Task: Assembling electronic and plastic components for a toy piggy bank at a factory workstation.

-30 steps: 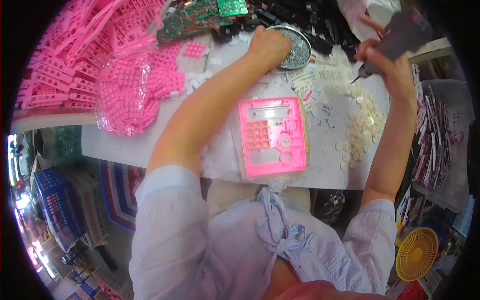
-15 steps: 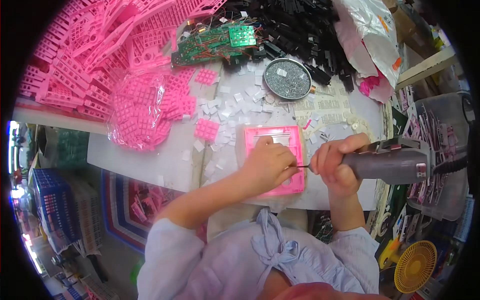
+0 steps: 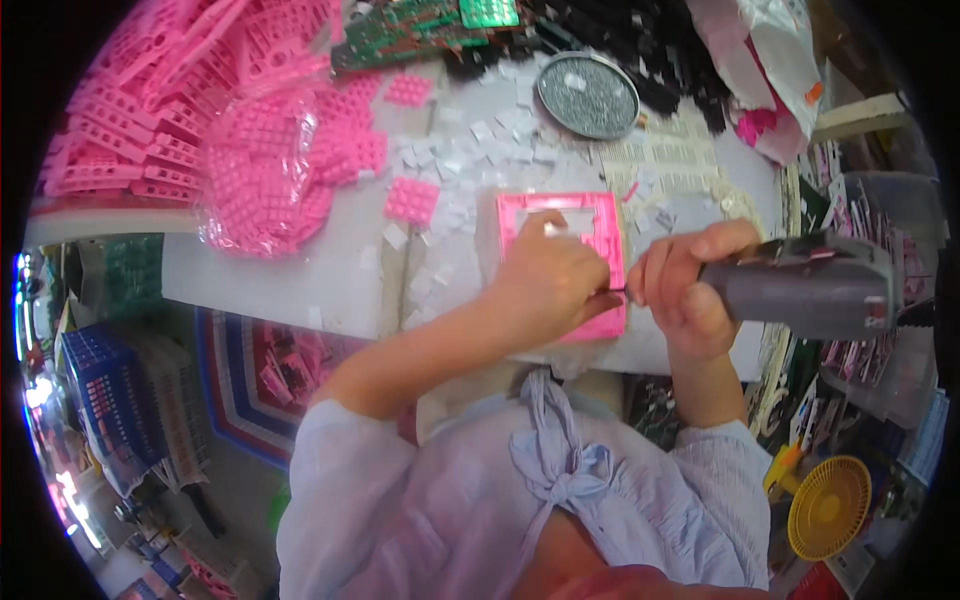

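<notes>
A pink plastic casing [image 3: 607, 222] lies on the white work surface in front of me, with its inner side up. My left hand [image 3: 550, 275] rests over it, fingers bent and gripping it; the palm hides much of its middle. My right hand [image 3: 690, 285] is closed around a grey electric screwdriver [image 3: 805, 290], held almost level. Its thin dark bit points left and reaches the right edge of the casing, close to my left fingertips. Whether a screw sits at the tip cannot be made out.
A round dish of small metal screws [image 3: 588, 95] stands beyond the casing. White square pieces [image 3: 480, 150] are scattered around two pink keypads [image 3: 411, 202]. Farther left are bagged pink keypads [image 3: 262, 170] and heaped pink casings [image 3: 130, 140]. Green circuit boards [image 3: 400, 35] lie at the back.
The whole view has shifted, so the table things sit higher in the picture. Both hands keep their hold, and the screwdriver bit stays at the casing's right edge.
</notes>
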A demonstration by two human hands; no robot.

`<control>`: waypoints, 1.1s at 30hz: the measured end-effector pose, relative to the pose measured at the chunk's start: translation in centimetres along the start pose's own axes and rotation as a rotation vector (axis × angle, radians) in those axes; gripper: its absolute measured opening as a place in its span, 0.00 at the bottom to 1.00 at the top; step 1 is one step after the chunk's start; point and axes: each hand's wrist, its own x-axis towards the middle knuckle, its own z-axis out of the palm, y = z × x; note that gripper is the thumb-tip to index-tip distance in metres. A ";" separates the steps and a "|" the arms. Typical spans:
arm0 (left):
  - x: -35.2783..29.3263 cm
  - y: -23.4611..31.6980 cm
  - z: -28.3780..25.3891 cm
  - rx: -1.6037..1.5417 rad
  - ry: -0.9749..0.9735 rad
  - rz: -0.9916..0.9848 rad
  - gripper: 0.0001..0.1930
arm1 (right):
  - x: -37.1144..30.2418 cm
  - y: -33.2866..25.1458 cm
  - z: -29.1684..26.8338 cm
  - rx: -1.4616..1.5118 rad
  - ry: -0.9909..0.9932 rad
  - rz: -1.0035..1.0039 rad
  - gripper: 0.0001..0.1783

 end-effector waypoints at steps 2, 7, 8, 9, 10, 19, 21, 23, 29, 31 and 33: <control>1.2 -0.4 -1.7 0.050 0.222 -0.133 0.15 | 0.5 0.0 -0.9 -0.039 -0.005 -0.052 0.20; -1.5 -3.4 -2.5 0.059 0.099 -0.132 0.16 | 0.6 2.4 -2.8 0.000 0.147 -0.024 0.18; -1.8 -3.1 -1.7 0.062 0.088 -0.080 0.15 | 0.5 2.8 -2.9 -0.025 0.174 -0.004 0.17; -2.0 -2.7 -0.9 0.064 0.078 -0.028 0.15 | 0.3 3.1 -3.0 -0.052 0.200 0.016 0.17; -2.3 -2.4 -0.4 0.069 0.067 0.018 0.14 | 0.1 3.4 -2.9 -0.072 0.223 0.041 0.17; -3.2 -1.0 1.3 0.217 -0.055 0.062 0.14 | -2.4 4.5 -3.0 -0.166 0.078 0.146 0.14; -3.3 -0.8 1.3 0.253 -0.072 0.059 0.14 | -2.6 4.4 -2.9 -0.216 0.030 0.148 0.14; -3.1 -0.8 1.3 0.269 -0.106 0.043 0.13 | -2.4 4.5 -2.8 -0.317 -0.057 0.137 0.14; -2.9 -0.5 1.4 0.287 -0.051 0.046 0.08 | -3.0 4.3 -2.3 -0.492 -0.227 0.120 0.11; -2.9 -0.4 1.4 0.280 -0.051 0.058 0.08 | -2.5 4.6 -2.5 -0.437 -0.265 0.118 0.12; -3.1 -0.6 1.3 0.279 -0.146 0.029 0.17 | -0.9 4.3 -2.8 -0.406 -0.313 0.146 0.13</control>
